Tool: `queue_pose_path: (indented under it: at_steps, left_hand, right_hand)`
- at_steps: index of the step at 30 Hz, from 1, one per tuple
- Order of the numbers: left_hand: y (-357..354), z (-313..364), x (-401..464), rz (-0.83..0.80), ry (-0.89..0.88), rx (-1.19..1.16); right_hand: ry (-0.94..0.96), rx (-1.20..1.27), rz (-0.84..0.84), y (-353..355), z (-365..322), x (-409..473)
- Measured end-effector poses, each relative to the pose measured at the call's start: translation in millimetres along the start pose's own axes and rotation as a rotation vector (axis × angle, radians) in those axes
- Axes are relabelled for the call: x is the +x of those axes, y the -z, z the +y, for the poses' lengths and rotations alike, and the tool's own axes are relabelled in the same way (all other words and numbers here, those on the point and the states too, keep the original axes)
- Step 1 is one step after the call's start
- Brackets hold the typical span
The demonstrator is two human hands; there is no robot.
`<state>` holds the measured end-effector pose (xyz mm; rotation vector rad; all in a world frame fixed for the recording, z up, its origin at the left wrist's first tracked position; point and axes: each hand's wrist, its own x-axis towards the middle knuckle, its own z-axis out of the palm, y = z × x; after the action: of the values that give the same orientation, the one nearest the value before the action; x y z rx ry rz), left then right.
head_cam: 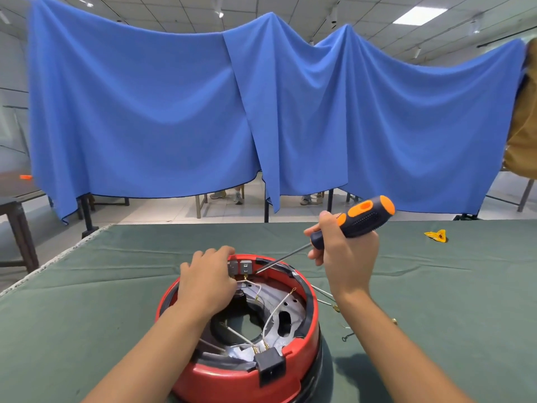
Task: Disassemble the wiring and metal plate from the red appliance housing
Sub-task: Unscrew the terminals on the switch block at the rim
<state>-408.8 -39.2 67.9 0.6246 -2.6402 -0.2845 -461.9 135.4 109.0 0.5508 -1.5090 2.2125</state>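
The round red appliance housing (232,373) lies upside down on the green table near me. Inside it sits a silver metal plate (286,311) with holes, crossed by thin white wires (274,314) with brass terminals. A black connector block (270,363) sits at the near rim, and grey switch parts (245,267) at the far rim. My left hand (207,279) rests on the far left rim, fingers curled over the edge by the switch parts. My right hand (343,251) grips a black and orange screwdriver (359,218); its tip touches the far rim.
The green cloth-covered table (116,286) ends at a left edge. A yellow scrap (436,235) lies at the far right. Small loose wires and brass bits (337,308) lie right of the housing. Blue sheets (203,112) hang behind the table.
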Motion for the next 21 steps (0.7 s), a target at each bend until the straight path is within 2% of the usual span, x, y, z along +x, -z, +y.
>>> queue_pose_path:
  at_steps: [6, 11, 18, 21]
  left_hand:
    - [-0.2, 5.7, -5.7, 0.049, -0.01, -0.138]
    - [0.6, 4.9, -7.3, 0.012, -0.052, -0.109]
    - [0.9, 6.2, -8.6, -0.03, -0.112, -0.1]
    - [1.2, 6.6, -9.3, -0.043, -0.114, -0.076]
  right_hand:
    - [0.034, -0.01, 0.044, -1.2, 5.7, -3.3]
    - [0.062, 0.017, 0.04, -1.2, 7.4, -5.9]
    - [0.128, -0.027, -0.07, -8.9, 4.5, -0.9]
    - [0.134, -0.018, -0.031, -19.7, 4.1, 5.8]
